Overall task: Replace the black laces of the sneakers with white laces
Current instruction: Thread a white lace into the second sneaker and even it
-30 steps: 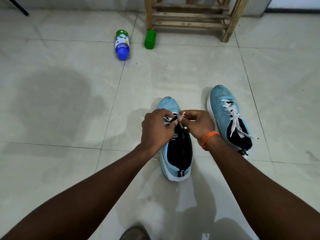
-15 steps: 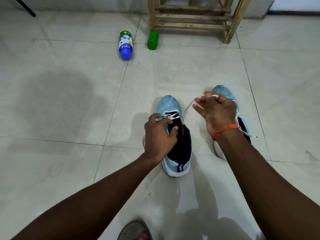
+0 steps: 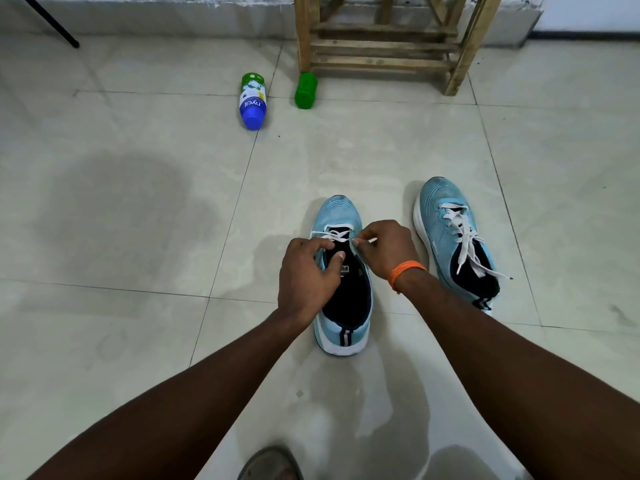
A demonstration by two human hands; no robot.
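Plenty of open room on the pale tiled floor: glossy, faintly mottled, cut by thin dark grout lines, bare to the left and to the far right. Bounded at the far edge by a grey wall base, with a rough wooden stool of slatted rails and splayed legs standing against it. Near its left leg, lying on their sides: a smooth plastic bottle, blue with a green end and a white label, and just beside it a green cap. At far left, a thin black rod slanting down to the floor.

Centre, near: a light-blue knit sneaker, toe pointing far, white sole, dark lining, with a flat white lace threaded only across the eyelets nearest the toe. Well clear of the stool and bottle.

Left hand curled over the left edge of the opening and gripping it, thumb laid on the dark tongue; any hold on the lace cannot be told. Right hand at the right eyelet row, thumb and forefinger pinching the lace, other fingers curled; orange band at the wrist.

To the right, apart: second sneaker, same knit, fully threaded with a second lace, ends trailing loose.

At the bottom edge, a rounded grey shoe tip.
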